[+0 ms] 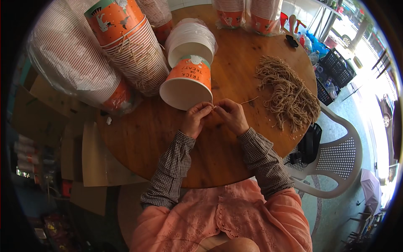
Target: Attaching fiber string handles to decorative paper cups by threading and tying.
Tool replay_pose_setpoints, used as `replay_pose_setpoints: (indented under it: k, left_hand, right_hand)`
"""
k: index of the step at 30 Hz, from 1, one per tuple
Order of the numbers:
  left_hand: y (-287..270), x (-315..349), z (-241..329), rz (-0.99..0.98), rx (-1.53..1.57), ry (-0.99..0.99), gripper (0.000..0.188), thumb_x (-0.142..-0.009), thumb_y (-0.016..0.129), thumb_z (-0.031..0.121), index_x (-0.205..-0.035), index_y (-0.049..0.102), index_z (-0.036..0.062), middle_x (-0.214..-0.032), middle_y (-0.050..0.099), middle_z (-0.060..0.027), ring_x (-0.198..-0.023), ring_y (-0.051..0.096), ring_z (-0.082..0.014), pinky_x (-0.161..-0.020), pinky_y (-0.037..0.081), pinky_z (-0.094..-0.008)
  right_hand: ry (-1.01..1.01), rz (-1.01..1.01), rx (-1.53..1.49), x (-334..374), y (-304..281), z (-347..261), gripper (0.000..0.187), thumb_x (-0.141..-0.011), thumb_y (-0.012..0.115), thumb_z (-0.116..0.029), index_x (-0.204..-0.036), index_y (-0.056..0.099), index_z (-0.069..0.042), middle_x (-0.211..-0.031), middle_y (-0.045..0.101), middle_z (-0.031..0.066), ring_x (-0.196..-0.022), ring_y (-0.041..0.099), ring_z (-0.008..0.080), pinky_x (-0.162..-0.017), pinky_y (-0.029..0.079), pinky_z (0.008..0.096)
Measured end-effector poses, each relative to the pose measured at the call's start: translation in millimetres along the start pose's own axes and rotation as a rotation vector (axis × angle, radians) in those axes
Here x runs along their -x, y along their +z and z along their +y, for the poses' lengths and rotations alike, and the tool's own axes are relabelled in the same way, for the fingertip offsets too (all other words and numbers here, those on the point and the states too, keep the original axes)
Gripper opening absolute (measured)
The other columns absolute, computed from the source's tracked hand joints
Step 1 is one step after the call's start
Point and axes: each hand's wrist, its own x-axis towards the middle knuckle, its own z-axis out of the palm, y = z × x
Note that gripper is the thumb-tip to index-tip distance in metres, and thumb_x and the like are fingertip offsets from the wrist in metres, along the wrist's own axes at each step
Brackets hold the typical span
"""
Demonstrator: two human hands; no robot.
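Note:
Close together at the middle of the table, my left hand (197,119) and my right hand (231,115) both pinch one piece of tan twine (250,101). Its loose end sticks out to the right past my right hand. Just beyond my fingers, an orange paper bucket (191,72) lies on its side, its white mouth facing me and its rim by my left fingertips. Whether the twine passes through the bucket's wall is hidden by my fingers. To the right lies a loose heap of cut tan twine (289,92).
Nested orange buckets with twine handles (134,54) lean at the left beside plastic-wrapped bucket stacks (75,54). White buckets in plastic (191,40) lie behind. More wrapped stacks (264,14) stand at the far edge of the round wooden table (235,155). A grey plastic chair (340,155) is at right.

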Motion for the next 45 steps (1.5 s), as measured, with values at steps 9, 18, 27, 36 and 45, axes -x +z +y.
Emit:
replay_pose_setpoints:
  k: [9,18,27,36,45]
  left_hand:
    - [-6.0,-2.0,-4.0,0.012,0.139,-0.044,0.011,-0.092,0.058,0.009,-0.099,0.065,0.0042,-0.096,0.064,-0.0018,-0.082,0.057,-0.0094,-0.076,0.046,-0.0237]
    - [-2.7,-2.2,-4.6,0.027,-0.085,0.009,0.014,-0.092,0.06,0.008,-0.103,0.064,0.0023,-0.094,0.064,-0.0006,-0.08,0.057,-0.0082,-0.076,0.047,-0.0203]
    - [7.3,0.8,-1.1,0.088,-0.432,0.251,0.01,-0.091,0.061,0.007,-0.099,0.065,0.002,-0.093,0.064,0.0004,-0.086,0.057,-0.0057,-0.081,0.046,-0.0199]
    - [8.5,-0.8,-4.3,0.143,-0.493,0.502,0.007,-0.093,0.059,0.006,-0.098,0.061,0.0018,-0.091,0.062,0.0006,-0.077,0.055,-0.0044,-0.07,0.047,-0.0191]
    - [8.0,-3.4,-7.5,0.269,-0.551,0.423,0.008,-0.093,0.06,0.009,-0.097,0.063,0.0025,-0.085,0.062,0.0014,-0.072,0.055,-0.0051,-0.067,0.048,-0.0204]
  right_hand:
    - [-0.246,0.089,0.112,4.6,2.9,-20.8,0.018,-0.084,0.068,-0.007,-0.099,0.063,0.0,-0.089,0.064,0.007,-0.082,0.064,0.0138,-0.075,0.052,0.0272]
    - [-0.28,0.122,0.205,5.2,-0.2,-17.9,0.013,-0.082,0.068,-0.006,-0.093,0.065,-0.001,-0.088,0.064,0.0084,-0.077,0.064,0.0173,-0.071,0.053,0.0288]
    - [0.033,0.1,-0.021,2.0,-0.8,-4.0,0.01,-0.088,0.064,-0.009,-0.091,0.063,0.0,-0.081,0.066,0.0059,-0.06,0.058,0.0094,-0.053,0.047,0.0245]
    - [0.264,-0.099,-0.281,5.4,-0.3,-20.9,0.011,-0.097,0.052,-0.016,-0.097,0.05,-0.005,-0.077,0.064,0.0037,-0.047,0.053,0.0065,-0.039,0.039,0.0194]
    - [0.203,-0.033,-0.243,6.1,-3.3,-23.9,0.011,-0.096,0.054,-0.014,-0.094,0.051,-0.003,-0.071,0.061,0.0033,-0.05,0.054,0.0073,-0.044,0.044,0.0219]
